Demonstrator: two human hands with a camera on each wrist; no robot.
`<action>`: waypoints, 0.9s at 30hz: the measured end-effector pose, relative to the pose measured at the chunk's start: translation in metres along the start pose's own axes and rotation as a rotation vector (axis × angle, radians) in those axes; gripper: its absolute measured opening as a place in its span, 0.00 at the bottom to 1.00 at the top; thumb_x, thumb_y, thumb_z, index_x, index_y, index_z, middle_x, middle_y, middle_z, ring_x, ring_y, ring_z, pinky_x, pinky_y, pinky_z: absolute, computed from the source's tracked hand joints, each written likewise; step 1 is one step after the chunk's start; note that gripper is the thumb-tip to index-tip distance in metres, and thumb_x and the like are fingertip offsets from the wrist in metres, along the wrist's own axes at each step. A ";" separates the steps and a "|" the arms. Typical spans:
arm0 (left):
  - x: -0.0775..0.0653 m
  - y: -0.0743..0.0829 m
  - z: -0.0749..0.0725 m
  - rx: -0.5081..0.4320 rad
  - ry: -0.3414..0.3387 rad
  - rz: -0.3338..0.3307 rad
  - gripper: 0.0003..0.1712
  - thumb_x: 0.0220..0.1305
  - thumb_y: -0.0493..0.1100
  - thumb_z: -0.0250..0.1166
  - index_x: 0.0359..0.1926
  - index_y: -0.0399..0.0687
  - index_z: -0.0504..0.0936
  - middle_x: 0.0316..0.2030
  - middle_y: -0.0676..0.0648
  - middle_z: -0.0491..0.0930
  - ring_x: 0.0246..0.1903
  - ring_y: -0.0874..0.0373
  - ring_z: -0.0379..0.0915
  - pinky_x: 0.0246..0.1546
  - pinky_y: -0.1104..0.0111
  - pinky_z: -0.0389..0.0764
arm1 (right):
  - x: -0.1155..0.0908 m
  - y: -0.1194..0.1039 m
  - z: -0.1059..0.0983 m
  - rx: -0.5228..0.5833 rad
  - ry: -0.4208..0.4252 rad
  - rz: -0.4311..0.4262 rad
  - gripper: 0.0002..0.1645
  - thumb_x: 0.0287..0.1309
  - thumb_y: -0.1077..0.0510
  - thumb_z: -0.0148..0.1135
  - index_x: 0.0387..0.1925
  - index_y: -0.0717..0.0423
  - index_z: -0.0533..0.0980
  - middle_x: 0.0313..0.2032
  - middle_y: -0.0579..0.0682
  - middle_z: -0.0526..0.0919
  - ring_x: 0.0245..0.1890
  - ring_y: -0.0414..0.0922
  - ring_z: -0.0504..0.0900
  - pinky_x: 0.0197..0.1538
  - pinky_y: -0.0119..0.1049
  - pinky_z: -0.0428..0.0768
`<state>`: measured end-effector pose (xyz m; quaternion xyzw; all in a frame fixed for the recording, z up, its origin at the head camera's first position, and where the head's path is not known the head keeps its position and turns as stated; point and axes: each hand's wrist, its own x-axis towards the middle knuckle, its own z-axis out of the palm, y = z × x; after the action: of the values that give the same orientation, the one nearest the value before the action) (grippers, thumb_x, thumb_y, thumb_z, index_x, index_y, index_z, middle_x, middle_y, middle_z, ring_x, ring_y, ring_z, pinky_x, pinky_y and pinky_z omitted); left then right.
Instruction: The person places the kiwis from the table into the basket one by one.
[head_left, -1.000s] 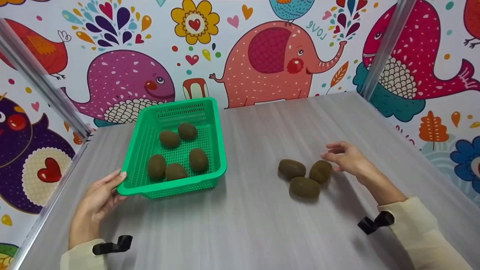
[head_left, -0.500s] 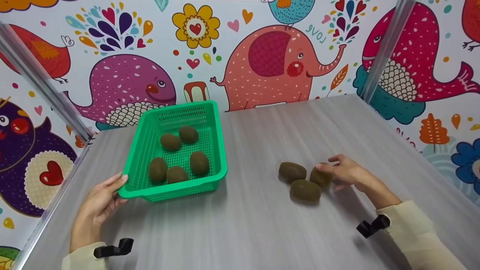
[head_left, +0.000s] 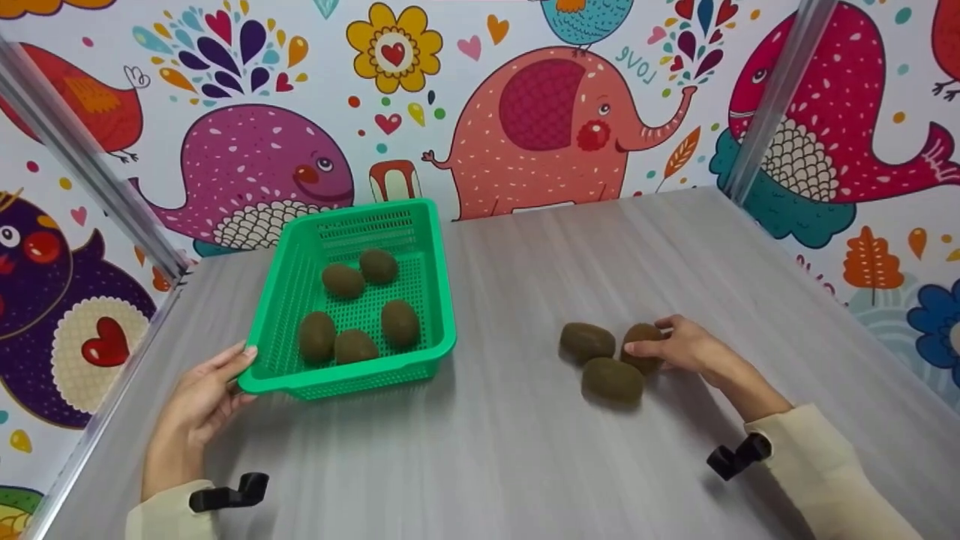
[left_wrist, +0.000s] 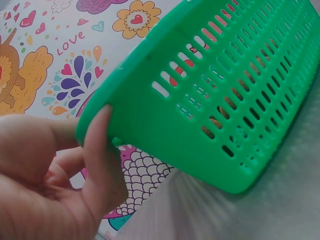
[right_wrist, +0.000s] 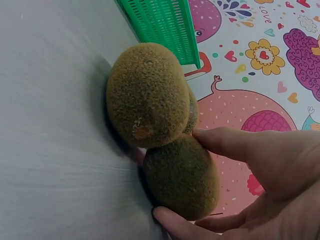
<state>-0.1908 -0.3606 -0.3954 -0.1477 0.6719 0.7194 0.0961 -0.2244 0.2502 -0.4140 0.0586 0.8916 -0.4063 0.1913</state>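
My left hand (head_left: 196, 397) grips the near left corner of a green plastic basket (head_left: 448, 307), thumb over the rim and fingers below it. Several brown kiwis lie inside, one of them a kiwi (head_left: 317, 337) close to that corner. On the table to the right, my right hand (head_left: 691, 346) holds a kiwi (right_wrist: 182, 180) between thumb and fingertips. Two others touch or sit close against it: an oblong kiwi (head_left: 587, 342) to its left and a nearer kiwi (head_left: 613, 380). The right wrist view shows the nearer one large in front, partly hiding the third.
A grey wood-grain table (head_left: 510, 450) carries everything. Behind it stands a wall (head_left: 420, 150) printed with cartoon animals, and metal posts rise at the left and right, including a right post (head_left: 772, 97). The basket stands toward the table's left side.
My right hand has come down from beside the rightmost kiwi and taken hold of it, thumb across its top. The left hand keeps its grip on the basket.
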 end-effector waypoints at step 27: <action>0.001 0.000 -0.002 -0.015 -0.041 0.024 0.13 0.74 0.50 0.60 0.36 0.80 0.84 0.32 0.59 0.84 0.28 0.69 0.80 0.32 0.77 0.83 | 0.003 -0.028 -0.012 0.155 0.059 -0.062 0.48 0.62 0.51 0.64 0.73 0.69 0.54 0.67 0.71 0.65 0.48 0.47 0.78 0.42 0.33 0.85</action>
<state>-0.1916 -0.3623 -0.3963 -0.1256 0.6661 0.7284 0.0999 -0.2380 0.2404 -0.3885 0.0577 0.8641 -0.4779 0.1470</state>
